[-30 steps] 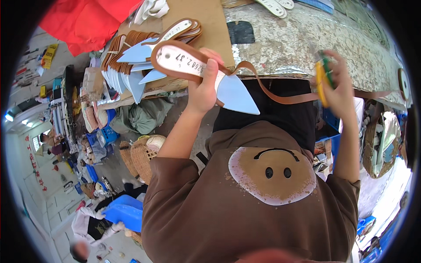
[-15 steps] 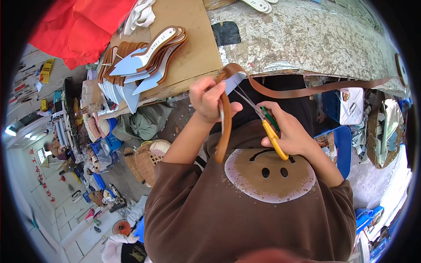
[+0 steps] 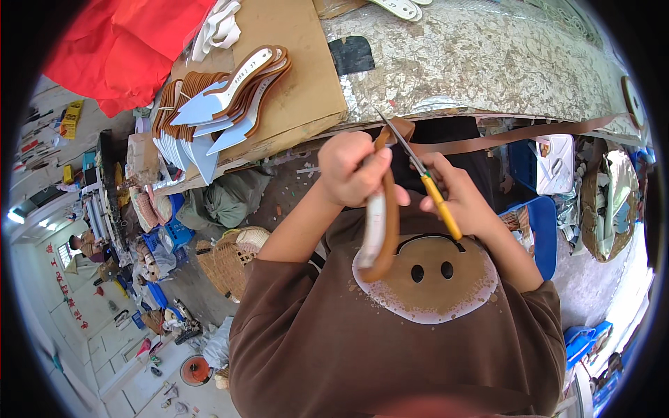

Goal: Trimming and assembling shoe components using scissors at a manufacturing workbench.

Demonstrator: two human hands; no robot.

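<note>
My left hand (image 3: 354, 167) grips a shoe insole (image 3: 375, 226) with a pale face and brown edging, its heel end hanging toward my chest. From its upper end a brown binding strip (image 3: 516, 141) runs off to the right, along the bench edge. My right hand (image 3: 456, 195) is closed on scissors (image 3: 432, 189) with yellow and green handles. Their blades look nearly together and cross the strip just beyond my left fingers; whether they have cut it cannot be seen. On cardboard at the left lies a stack of edged insoles (image 3: 233, 97).
The scuffed workbench (image 3: 446, 63) spans the far side, with a dark patch (image 3: 351, 54) on it. A red cloth (image 3: 125, 49) and white straps (image 3: 217, 29) lie at far left. A roll (image 3: 632, 102) stands at the right edge. Below are a blue bin (image 3: 546, 237) and a woven basket (image 3: 223, 261).
My left hand has shifted right and turned the insole, showing its pale face. The scissor blades, spread apart before, have come nearly together and point up-left.
</note>
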